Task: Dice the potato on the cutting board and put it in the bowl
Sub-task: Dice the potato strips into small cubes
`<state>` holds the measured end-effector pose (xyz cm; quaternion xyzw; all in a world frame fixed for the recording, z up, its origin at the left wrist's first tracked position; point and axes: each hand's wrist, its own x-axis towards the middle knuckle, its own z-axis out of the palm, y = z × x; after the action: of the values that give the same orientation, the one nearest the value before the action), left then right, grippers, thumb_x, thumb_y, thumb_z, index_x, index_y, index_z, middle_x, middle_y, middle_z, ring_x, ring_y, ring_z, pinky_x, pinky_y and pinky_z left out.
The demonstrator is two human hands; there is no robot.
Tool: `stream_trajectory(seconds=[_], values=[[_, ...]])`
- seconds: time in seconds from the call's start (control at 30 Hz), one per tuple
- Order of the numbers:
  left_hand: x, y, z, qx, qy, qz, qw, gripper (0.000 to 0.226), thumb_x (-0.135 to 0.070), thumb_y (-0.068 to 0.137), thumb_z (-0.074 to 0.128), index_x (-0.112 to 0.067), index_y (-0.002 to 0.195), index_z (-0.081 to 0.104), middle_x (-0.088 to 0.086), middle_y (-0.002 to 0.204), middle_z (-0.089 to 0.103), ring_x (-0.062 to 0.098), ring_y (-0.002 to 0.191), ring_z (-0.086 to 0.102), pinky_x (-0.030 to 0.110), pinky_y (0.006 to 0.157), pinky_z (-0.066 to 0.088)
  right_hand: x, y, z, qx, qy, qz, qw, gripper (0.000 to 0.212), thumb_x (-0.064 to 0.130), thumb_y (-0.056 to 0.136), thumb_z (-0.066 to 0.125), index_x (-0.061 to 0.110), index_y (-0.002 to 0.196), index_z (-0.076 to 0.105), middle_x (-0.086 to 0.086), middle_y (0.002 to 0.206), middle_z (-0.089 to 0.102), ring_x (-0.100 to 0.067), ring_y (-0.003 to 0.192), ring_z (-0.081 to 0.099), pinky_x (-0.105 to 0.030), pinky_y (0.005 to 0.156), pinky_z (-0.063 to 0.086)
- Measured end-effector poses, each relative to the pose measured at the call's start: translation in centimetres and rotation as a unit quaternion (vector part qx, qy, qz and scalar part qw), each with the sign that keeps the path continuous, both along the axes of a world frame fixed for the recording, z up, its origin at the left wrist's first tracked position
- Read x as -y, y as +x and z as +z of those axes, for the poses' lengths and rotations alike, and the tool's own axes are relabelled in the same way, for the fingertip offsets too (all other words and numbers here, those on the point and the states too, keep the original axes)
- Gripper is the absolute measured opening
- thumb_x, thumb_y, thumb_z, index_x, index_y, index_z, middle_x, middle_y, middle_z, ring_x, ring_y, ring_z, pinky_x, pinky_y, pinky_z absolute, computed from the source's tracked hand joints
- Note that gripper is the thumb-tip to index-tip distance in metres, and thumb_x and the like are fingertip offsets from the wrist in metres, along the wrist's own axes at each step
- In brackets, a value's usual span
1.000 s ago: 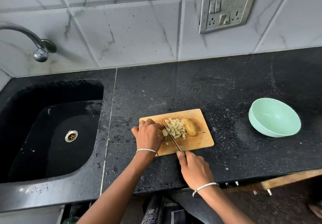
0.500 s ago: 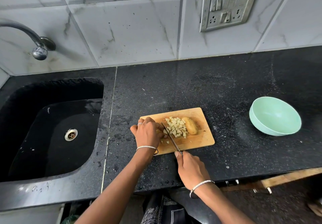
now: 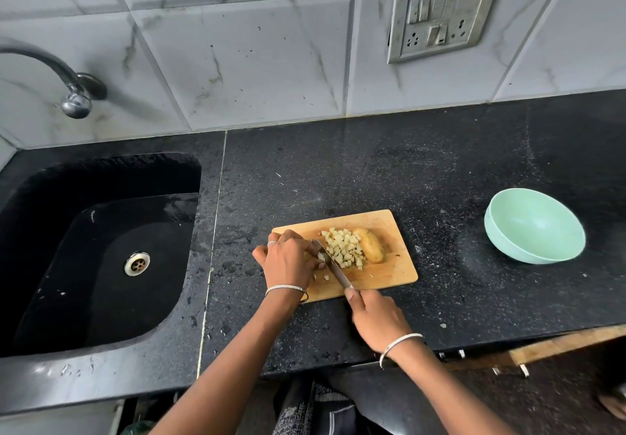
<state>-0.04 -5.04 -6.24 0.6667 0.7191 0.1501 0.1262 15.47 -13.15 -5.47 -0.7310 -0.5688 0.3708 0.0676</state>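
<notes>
- Looking down from the head view, a wooden board [image 3: 389, 275] lies on a black speckled counter [image 3: 372, 170], close to its front edge.
- Left hand [image 3: 288, 262] sits over the board's left part. Its fingers curl down onto a pale piece [image 3: 320, 257] of potato and pin it to the wood, and the hand hides most of that piece.
- Right hand [image 3: 376, 319] is closed round the handle of a knife [image 3: 333, 265], with the forefinger laid along the top. The fist hides the handle.
- The blade slants up and left across the board, its far part against the left fingertips, just beside the piece.
- Right of the blade is a heap of dice [image 3: 343, 248]. An uncut potato half [image 3: 372, 250] touches the heap's right side, skin up.
- A few loose bits [image 3: 321, 277] lie between the left hand and the blade.
- A mint-green bowl [image 3: 535, 228] stands well apart on the right of the counter, with smeared counter between it and the board.
- A black sink [image 3: 101, 299] with a metal drain [image 3: 137, 263] is set into the counter's left end, and a tap [image 3: 72, 89] arches over it from the wall.
- Grey-veined tiles [image 3: 237, 62] back the counter, and a socket plate [image 3: 440, 14] hangs crooked at the upper right.
- A silver bangle [image 3: 286, 287] circles each wrist, and a ring [image 3: 272, 242] sits on a left finger.
</notes>
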Motion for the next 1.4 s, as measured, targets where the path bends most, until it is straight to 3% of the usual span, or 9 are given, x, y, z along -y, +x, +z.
stream_trajectory(seconds=[0.13,0.2,0.43,0.57,0.7,0.9,1.1,1.3,1.4], values=[[-0.1,0.1,-0.1,0.019,0.003,-0.009,1.000,0.020,-0.045,0.069,0.080,-0.037,0.086,0.074,-0.013,0.104,0.059,0.017,0.106,0.042,0.037,0.083,0.025,0.1,0.8,0.6,-0.067,0.019,-0.024,0.997,0.050,0.046,0.103,0.032,0.016,0.073,0.059,0.005,0.061,0.058,-0.031,0.082,0.064,-0.039,0.079,0.049],[-0.1,0.4,0.1,0.016,0.004,-0.016,1.000,0.022,-0.047,0.068,0.079,-0.038,0.088,0.073,-0.014,0.105,0.058,0.016,0.107,0.042,0.036,0.081,0.020,0.2,1.0,1.0,-0.075,0.043,-0.039,0.996,0.050,0.045,0.103,0.034,0.017,0.070,0.058,0.007,0.056,0.055,-0.029,0.076,0.064,-0.038,0.076,0.049],[-0.7,1.5,-0.1,0.015,0.005,-0.035,0.999,0.022,-0.042,0.072,0.076,-0.033,0.091,0.071,-0.013,0.091,0.069,0.014,0.102,0.051,0.037,0.081,0.019,-0.1,1.4,0.9,-0.060,0.078,-0.036,0.995,0.048,0.048,0.102,0.033,0.018,0.076,0.061,0.005,0.071,0.061,-0.025,0.080,0.062,-0.035,0.072,0.044],[-1.3,0.2,-1.1,0.123,0.007,-0.040,0.992,0.017,-0.038,0.073,0.074,-0.033,0.089,0.071,-0.017,0.078,0.072,0.007,0.094,0.061,0.044,0.093,0.035,0.0,1.2,0.7,-0.056,0.079,-0.022,0.995,0.048,0.048,0.102,0.032,0.018,0.081,0.062,0.008,0.071,0.060,-0.024,0.081,0.063,-0.036,0.075,0.047],[-0.8,-1.3,0.3,0.120,0.059,0.042,0.990,0.011,-0.045,0.082,0.070,-0.039,0.092,0.071,-0.017,0.083,0.072,0.004,0.089,0.062,0.032,0.076,0.020,0.4,0.7,-0.4,-0.028,0.075,0.005,0.997,0.051,0.055,0.100,0.028,0.020,0.085,0.062,-0.003,0.084,0.067,-0.029,0.088,0.063,-0.039,0.078,0.048],[0.4,-2.4,0.2,0.107,0.000,0.060,0.992,0.016,-0.029,0.085,0.067,-0.038,0.098,0.070,-0.016,0.090,0.072,0.011,0.098,0.063,0.033,0.080,0.029,1.1,-0.1,-1.4,0.048,0.074,0.015,0.996,0.050,0.056,0.100,0.024,0.021,0.100,0.059,-0.011,0.101,0.066,-0.037,0.099,0.061,-0.041,0.074,0.045],[1.1,-1.8,-0.4,0.025,-0.031,0.032,0.999,0.029,-0.043,0.079,0.073,-0.038,0.107,0.068,-0.014,0.100,0.070,0.014,0.108,0.054,0.038,0.084,0.030,0.8,0.3,-1.4,0.054,0.087,-0.001,0.995,0.048,0.056,0.100,0.023,0.021,0.094,0.057,-0.008,0.095,0.067,-0.035,0.094,0.063,-0.041,0.071,0.046],[0.8,-1.2,-0.1,0.031,-0.034,0.015,0.999,0.026,-0.040,0.081,0.072,-0.038,0.107,0.070,-0.009,0.099,0.071,0.018,0.105,0.055,0.036,0.082,0.028,1.1,-0.1,-1.3,0.021,0.076,0.021,0.997,0.049,0.060,0.099,0.023,0.025,0.090,0.056,-0.004,0.091,0.066,-0.032,0.092,0.062,-0.042,0.075,0.048],[0.7,-1.1,-0.3,0.095,-0.028,0.019,0.995,0.025,-0.035,0.076,0.078,-0.036,0.100,0.072,-0.012,0.092,0.073,0.012,0.098,0.062,0.033,0.083,0.030,1.1,-0.3,-1.4,0.012,0.069,0.020,0.997,0.047,0.059,0.099,0.024,0.026,0.086,0.055,-0.002,0.090,0.066,-0.030,0.090,0.062,-0.040,0.075,0.048]])
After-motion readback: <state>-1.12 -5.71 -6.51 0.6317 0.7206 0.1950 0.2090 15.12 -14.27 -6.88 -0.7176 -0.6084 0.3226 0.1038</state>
